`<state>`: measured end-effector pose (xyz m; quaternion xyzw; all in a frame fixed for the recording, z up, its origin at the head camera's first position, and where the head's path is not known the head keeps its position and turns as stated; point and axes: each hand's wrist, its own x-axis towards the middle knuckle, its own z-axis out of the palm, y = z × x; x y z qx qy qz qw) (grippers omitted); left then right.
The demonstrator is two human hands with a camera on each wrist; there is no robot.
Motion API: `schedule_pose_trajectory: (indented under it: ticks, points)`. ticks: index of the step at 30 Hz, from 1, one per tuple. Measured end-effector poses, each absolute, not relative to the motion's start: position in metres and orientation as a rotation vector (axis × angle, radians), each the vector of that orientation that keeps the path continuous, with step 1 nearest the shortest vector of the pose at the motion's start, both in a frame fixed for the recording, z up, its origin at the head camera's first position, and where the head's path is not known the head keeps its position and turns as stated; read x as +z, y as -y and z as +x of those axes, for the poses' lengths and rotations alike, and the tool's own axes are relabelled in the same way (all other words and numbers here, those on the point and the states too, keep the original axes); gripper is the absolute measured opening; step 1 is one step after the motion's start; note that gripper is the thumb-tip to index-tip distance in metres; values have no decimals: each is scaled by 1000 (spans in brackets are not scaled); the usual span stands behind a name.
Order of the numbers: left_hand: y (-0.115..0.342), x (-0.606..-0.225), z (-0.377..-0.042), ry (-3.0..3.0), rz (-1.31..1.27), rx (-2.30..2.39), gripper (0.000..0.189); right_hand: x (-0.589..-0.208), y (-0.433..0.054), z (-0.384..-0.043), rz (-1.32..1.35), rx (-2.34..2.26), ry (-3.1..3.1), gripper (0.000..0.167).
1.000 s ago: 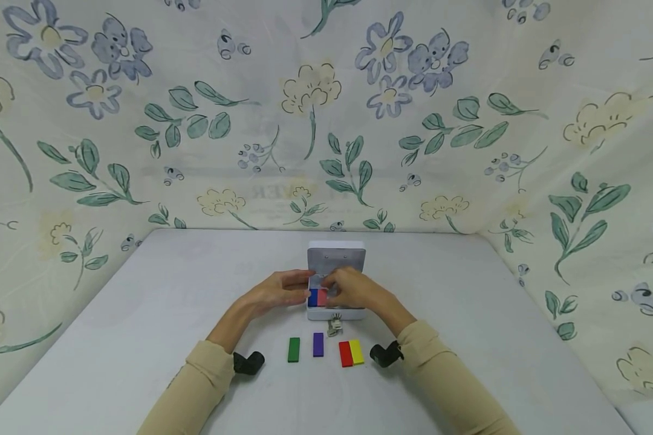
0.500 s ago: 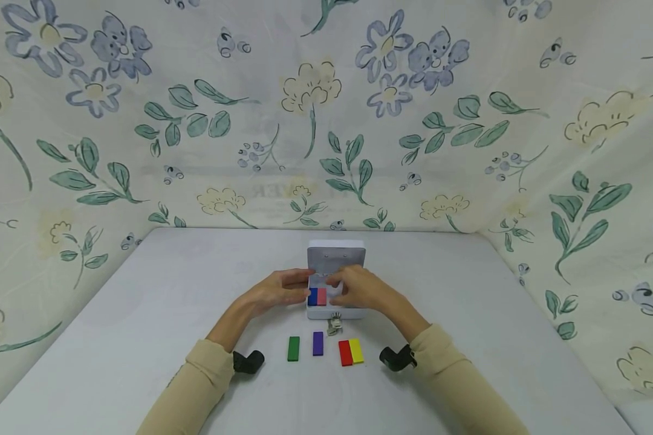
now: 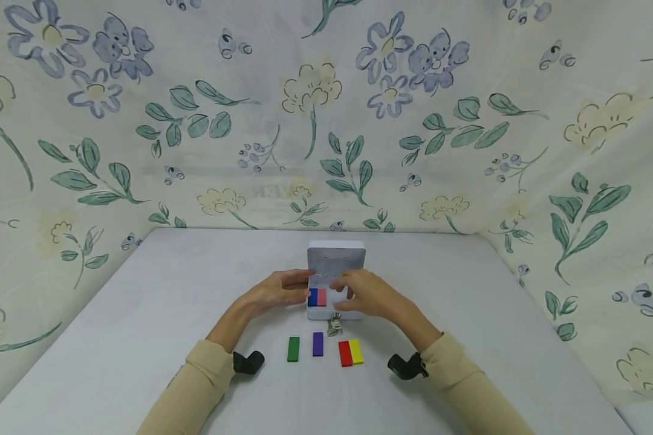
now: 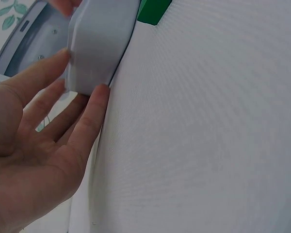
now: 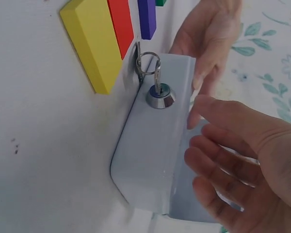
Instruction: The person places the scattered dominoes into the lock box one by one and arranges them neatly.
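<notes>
A small grey metal box (image 3: 319, 313) stands on the table with its lid (image 3: 334, 260) raised. Inside, at the left, a blue block (image 3: 313, 298) and a pink block (image 3: 322, 298) lie side by side. My left hand (image 3: 276, 289) rests its outstretched fingers against the box's left end; the left wrist view shows the fingertips (image 4: 103, 91) touching that wall. Over the right half of the box hovers my right hand (image 3: 372, 294), fingers loosely bent and nothing between them. A key on a ring (image 5: 149, 63) sits in the front lock (image 5: 161, 97).
In front of the box lie a green block (image 3: 293, 349), a purple block (image 3: 318, 344), and a red block (image 3: 345, 354) touching a yellow block (image 3: 356, 351). The white table (image 3: 196, 266) ends at a flowered cloth (image 3: 283, 133) behind.
My right hand has drawn off the pink block and shifted right, its fingers spreading. The pink block stays beside the blue one. My left hand has not moved.
</notes>
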<state>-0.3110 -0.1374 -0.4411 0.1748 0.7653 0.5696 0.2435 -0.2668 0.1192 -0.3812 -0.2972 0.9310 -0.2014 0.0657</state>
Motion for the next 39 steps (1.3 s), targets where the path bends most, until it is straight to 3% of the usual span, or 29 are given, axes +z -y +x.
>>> schedule_pose_trajectory:
  ticks: [17, 39]
  points:
    - [137, -440, -311, -2163, 463, 1513, 63, -371, -133, -243, -988, -591, -2818, 37]
    - [137, -438, -309, -2155, 444, 1522, 62, -384, -152, -229, -1032, -640, -2726, 37]
